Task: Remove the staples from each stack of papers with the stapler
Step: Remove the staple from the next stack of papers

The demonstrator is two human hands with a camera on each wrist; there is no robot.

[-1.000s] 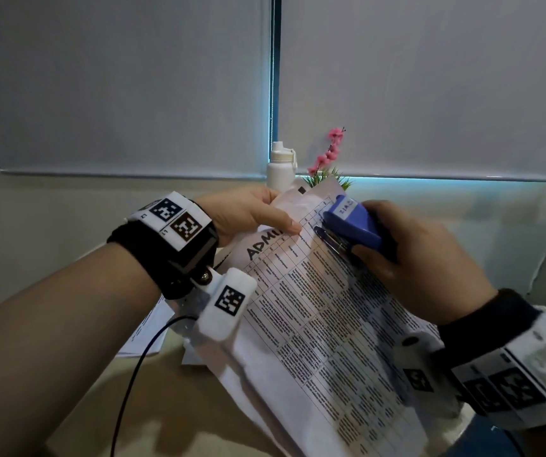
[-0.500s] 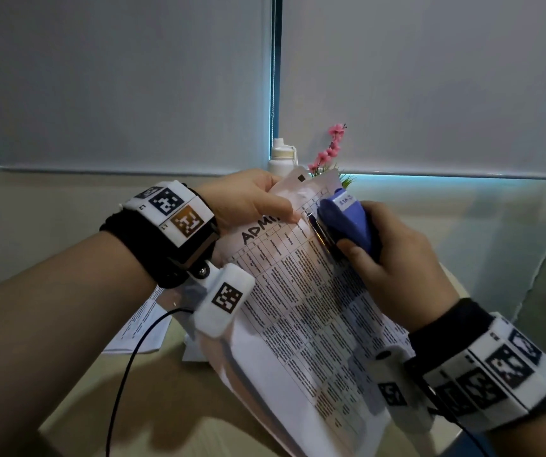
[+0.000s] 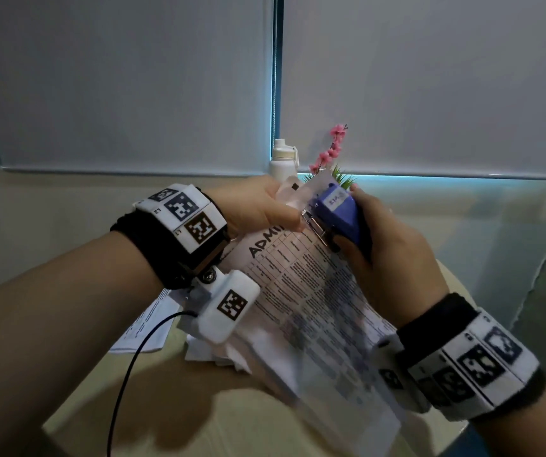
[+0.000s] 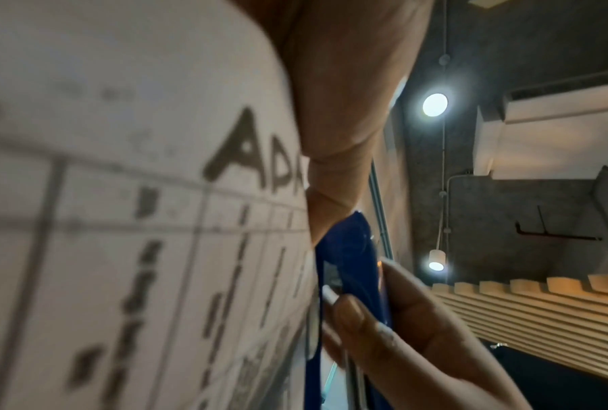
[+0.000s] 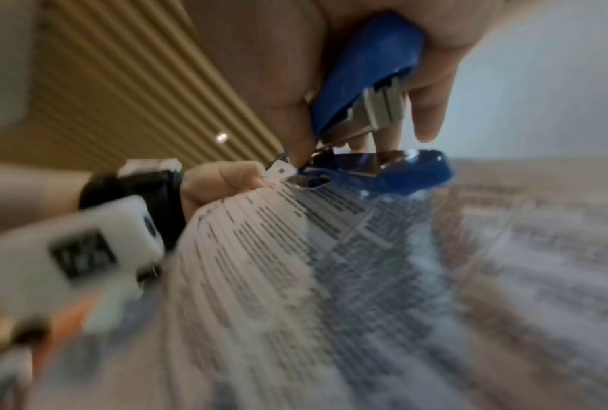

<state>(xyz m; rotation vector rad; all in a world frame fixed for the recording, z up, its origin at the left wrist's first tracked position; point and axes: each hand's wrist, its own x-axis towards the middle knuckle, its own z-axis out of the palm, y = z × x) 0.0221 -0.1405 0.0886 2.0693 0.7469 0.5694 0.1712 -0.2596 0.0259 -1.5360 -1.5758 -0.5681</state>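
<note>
1. The table [image 3: 179, 400] ends in a pale front edge at the lower left of the head view, and its bare top lies below the hands. More loose sheets [image 3: 140, 328] lie flat on it under the left wrist, well apart from the work.
2. Behind the hands, a white bottle [image 3: 281, 159] and a pink flower sprig [image 3: 329, 150] stand close against the drawn blinds [image 3: 117, 80].
3. The staple itself cannot be made out. The lower part of the stack is blurred in every view, and the wrist cameras hide parts of it.
4. The stack of papers [image 3: 301, 291] is held up off the table, tilted, its top corner raised toward the blinds. It is white, printed with a dense table and a bold heading starting "ADM".
5. The left hand [image 3: 258, 206] pinches that top corner, thumb on the front.
6. The right hand [image 3: 387, 252] is curled around a blue stapler [image 3: 337, 209]. Its metal end touches the paper just beside the left thumb.
</note>
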